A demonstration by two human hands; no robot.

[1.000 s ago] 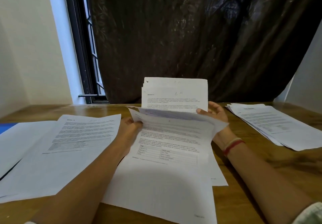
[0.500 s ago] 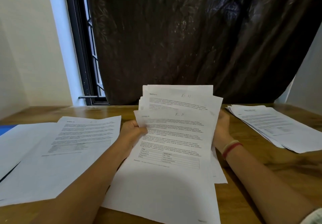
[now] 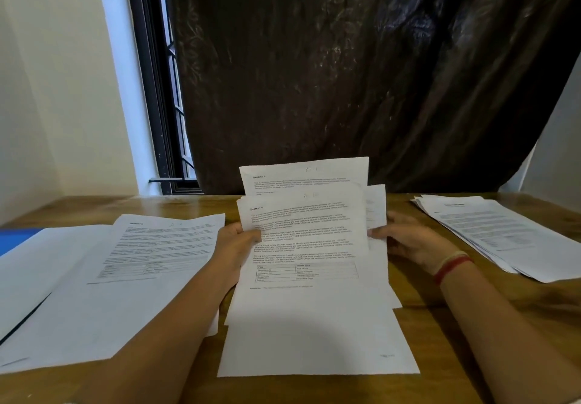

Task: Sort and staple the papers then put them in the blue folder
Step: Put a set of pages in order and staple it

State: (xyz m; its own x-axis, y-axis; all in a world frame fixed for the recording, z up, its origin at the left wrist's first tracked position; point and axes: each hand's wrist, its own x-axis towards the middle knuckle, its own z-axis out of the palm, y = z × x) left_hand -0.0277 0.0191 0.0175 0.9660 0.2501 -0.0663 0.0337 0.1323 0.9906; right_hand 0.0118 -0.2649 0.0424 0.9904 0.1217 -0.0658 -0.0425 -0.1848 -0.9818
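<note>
I hold a fanned bundle of printed papers (image 3: 306, 246) upright over the wooden table (image 3: 418, 334), in the middle of the view. My left hand (image 3: 234, 248) grips the bundle's left edge with the thumb on the front sheet. My right hand (image 3: 408, 240) pinches the right edge of the front sheet, its fingers behind the bundle. A second sheet headed "Section 5" (image 3: 301, 172) sticks up behind the front one. A corner of the blue folder (image 3: 15, 238) shows at the far left, mostly hidden under papers. No stapler is in view.
A pile of papers (image 3: 103, 278) lies on the table to the left, with a printed sheet on top. Another stack of papers (image 3: 503, 234) lies at the right edge. A dark curtain (image 3: 361, 73) and a window frame (image 3: 151, 89) stand behind the table.
The front sheet, bent over a second ago, now stands flat and upright. My right hand has moved from behind the bundle's top to its right edge. The left hand has kept its grip.
</note>
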